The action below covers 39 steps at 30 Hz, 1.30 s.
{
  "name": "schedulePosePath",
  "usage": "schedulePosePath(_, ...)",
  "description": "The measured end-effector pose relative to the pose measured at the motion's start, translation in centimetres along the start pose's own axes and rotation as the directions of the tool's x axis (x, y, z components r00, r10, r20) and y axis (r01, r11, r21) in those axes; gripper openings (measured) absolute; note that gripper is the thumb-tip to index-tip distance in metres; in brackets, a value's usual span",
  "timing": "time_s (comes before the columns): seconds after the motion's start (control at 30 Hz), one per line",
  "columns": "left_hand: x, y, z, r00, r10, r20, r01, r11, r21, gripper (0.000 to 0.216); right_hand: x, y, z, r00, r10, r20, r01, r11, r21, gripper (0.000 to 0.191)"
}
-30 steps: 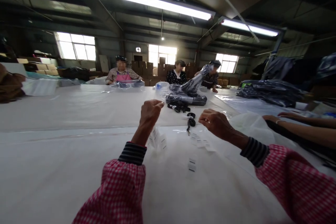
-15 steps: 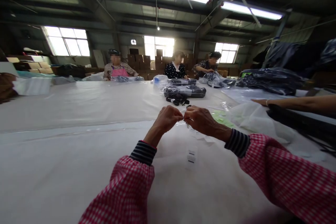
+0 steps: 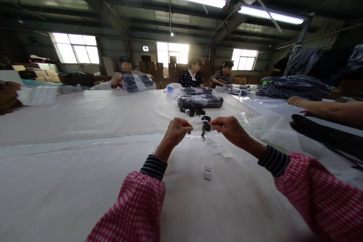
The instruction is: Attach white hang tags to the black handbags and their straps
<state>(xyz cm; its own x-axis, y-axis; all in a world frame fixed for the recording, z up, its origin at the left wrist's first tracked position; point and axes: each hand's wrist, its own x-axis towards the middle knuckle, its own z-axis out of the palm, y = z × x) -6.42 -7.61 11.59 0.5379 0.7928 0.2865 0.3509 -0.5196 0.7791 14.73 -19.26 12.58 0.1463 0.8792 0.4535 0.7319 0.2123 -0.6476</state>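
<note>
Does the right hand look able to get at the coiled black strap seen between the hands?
Probably yes: the right hand appears right beside the coiled black strap, with nothing visible in the way, though depth is hard to judge.

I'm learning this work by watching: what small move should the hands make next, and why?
Probably ease the right hand slightly inward to pinch the coiled black strap: that hand is right beside it, while the left hand sits farther off, across a gap. Whether the right hand already touches the strap, I cannot tell.

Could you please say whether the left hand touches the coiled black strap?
Apart: the head view shows pale tabletop between the left hand and the black strap.
</note>
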Motion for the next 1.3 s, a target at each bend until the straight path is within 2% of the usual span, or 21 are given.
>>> schedulePosePath(0.13,-0.1,-0.1,0.3,1.0,-0.027,-0.006,0.027,0.999,-0.029,0.012,-1.4,0.1,-1.2,0.99,0.109,0.087,-0.122,0.98,0.16,0.021)
schedulePosePath(0.27,-0.2,0.2,0.8,0.999,-0.014,0.048,0.015,1.0,-0.025,0.013,-3.2,-0.2,-1.2,0.958,0.176,0.228,-0.227,0.949,0.221,0.018)
schedulePosePath(0.33,-0.2,0.3,1.1,0.998,-0.006,0.061,0.008,1.0,-0.022,0.017,-4.1,-0.3,-1.0,0.948,0.197,0.251,-0.259,0.935,0.242,0.02)
schedulePosePath(0.57,0.1,0.0,0.8,1.0,-0.014,-0.011,0.014,1.0,-0.018,0.023,-5.5,-0.8,-0.6,0.943,0.259,0.21,-0.317,0.893,0.32,0.06)
schedulePosePath(0.63,0.2,0.0,0.5,1.0,-0.015,-0.005,0.015,0.999,-0.042,0.022,-5.6,-1.0,-0.6,0.945,0.27,0.184,-0.32,0.881,0.349,0.054)
schedulePosePath(0.77,0.4,0.1,0.0,1.0,-0.016,0.002,0.016,0.997,-0.082,0.021,-5.9,-1.5,-0.6,0.957,0.258,0.133,-0.289,0.875,0.388,0.029)
schedulePosePath(0.87,0.4,0.3,-0.3,0.999,-0.014,0.048,0.016,0.999,-0.041,0.018,-6.4,-2.1,-0.6,0.973,0.194,0.129,-0.226,0.919,0.324,0.02)
schedulePosePath(0.93,0.2,0.6,-0.4,0.995,0.0,0.103,0.0,1.0,0.003,0.016,-6.7,-2.5,-0.7,0.972,0.15,0.183,-0.194,0.949,0.25,0.017)
schedulePosePath(1.03,-0.1,1.1,-0.5,0.987,0.009,0.163,-0.02,0.998,0.062,0.014,-6.9,-2.9,-0.7,0.935,0.154,0.32,-0.212,0.965,0.153,0.016)
schedulePosePath(1.17,-0.3,1.5,-0.6,0.985,0.025,0.172,-0.04,0.996,0.081,0.014,-7.2,-2.8,-0.3,0.822,0.167,0.544,-0.211,0.977,0.018,0.014)
schedulePosePath(1.23,-0.3,1.5,-0.6,0.985,0.04,0.165,-0.052,0.996,0.073,0.014,-7.4,-2.8,0.2,0.779,0.115,0.616,-0.09,0.993,-0.072,0.012)
schedulePosePath(1.3,-0.3,1.5,-0.7,0.986,0.05,0.162,-0.062,0.995,0.072,0.014,-7.7,-2.9,0.7,0.739,0.03,0.673,0.14,0.971,-0.196,0.022)
